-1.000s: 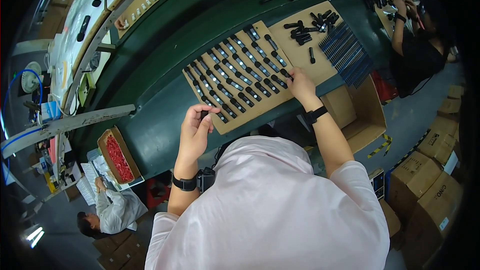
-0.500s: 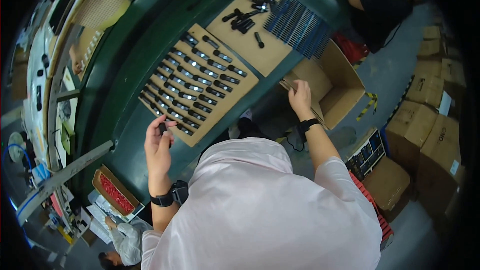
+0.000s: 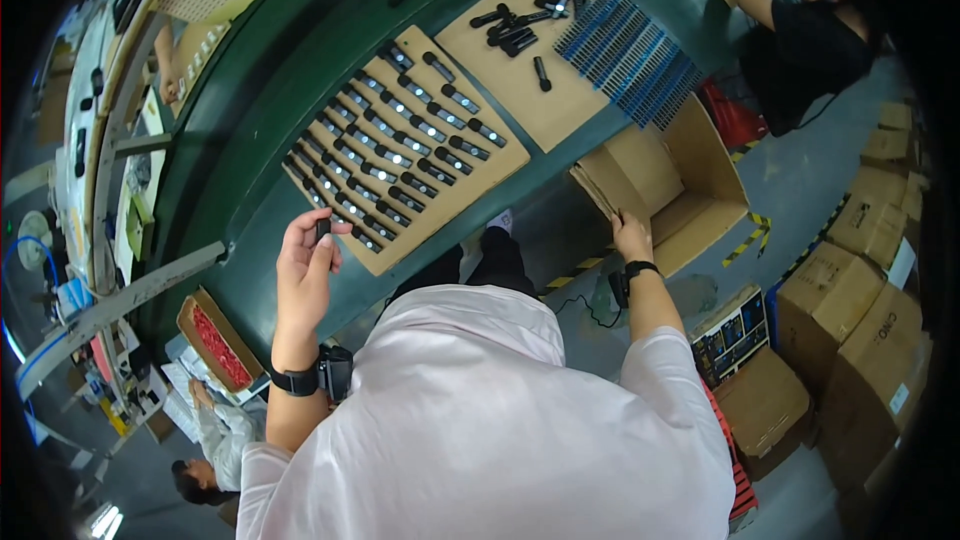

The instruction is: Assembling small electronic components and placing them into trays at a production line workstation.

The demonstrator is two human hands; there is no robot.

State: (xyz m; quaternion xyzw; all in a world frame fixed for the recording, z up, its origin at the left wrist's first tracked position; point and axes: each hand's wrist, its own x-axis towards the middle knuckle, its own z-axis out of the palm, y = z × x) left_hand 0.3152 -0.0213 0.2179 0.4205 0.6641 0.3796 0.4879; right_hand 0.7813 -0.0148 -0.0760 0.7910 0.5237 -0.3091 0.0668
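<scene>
My left hand (image 3: 303, 265) is closed round a small black cylinder (image 3: 322, 229), held upright near the left corner of a cardboard sheet (image 3: 503, 162). Rows of short black-and-silver cylinders (image 3: 388, 154), which look like small torches, lie on this sheet; several have bright spots. To the right, my right hand (image 3: 632, 237) grips the edge of a flap on an open cardboard box (image 3: 712, 155). The part of the box behind the flap is hidden.
A second cardboard sheet (image 3: 570, 120) carries loose black torch-like pieces (image 3: 515, 40) and rows of blue-and-dark strips (image 3: 630, 55). A box of red pieces (image 3: 220, 345) stands at left. Cartons (image 3: 835, 270) are stacked at right. Co-workers sit at far right and lower left.
My right hand has moved slightly right and down along the box flap. The left hand still holds the black cylinder close to the sheet's corner. The whole view has shifted a little.
</scene>
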